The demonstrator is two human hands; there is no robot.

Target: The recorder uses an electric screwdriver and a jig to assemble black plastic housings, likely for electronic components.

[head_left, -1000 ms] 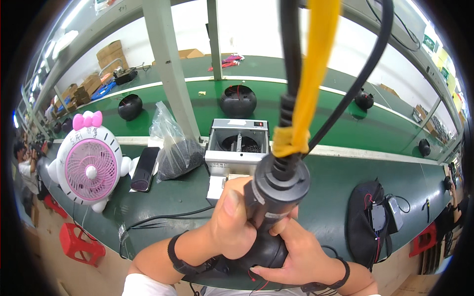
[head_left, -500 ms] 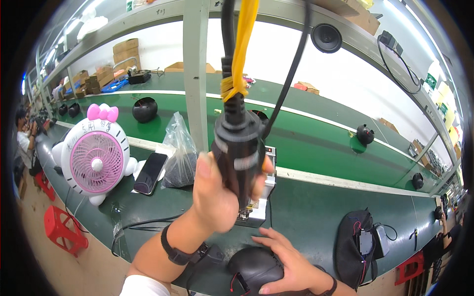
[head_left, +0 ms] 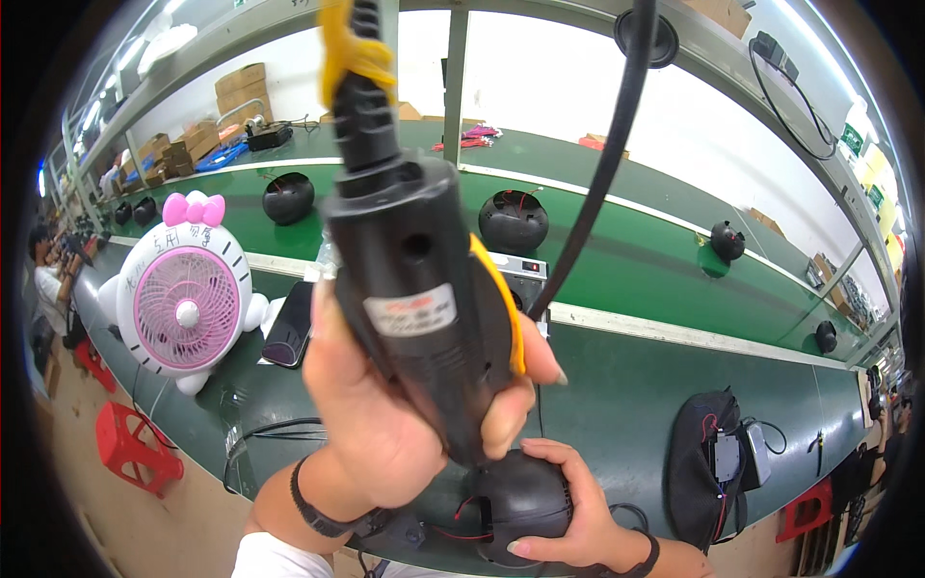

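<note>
Black plastic all over here: the left hand (head_left: 385,424) has its fingers wrapped tight around a chunky black power screwdriver (head_left: 424,289) hanging on a cord, held right above a round black shell (head_left: 520,501) that the right hand (head_left: 568,520) cups at the near edge of the green counter (head_left: 617,405). I'd say keep the driver dead upright and the shell pinned so it can't spin. The shell's a glossy dome with red wires poking out, and the driver has a yellow trigger strip down its side.

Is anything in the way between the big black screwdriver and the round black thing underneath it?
Nothing visible. The left hand holds the black electric screwdriver pointing straight down at the round black shell, which the right hand steadies.
</note>
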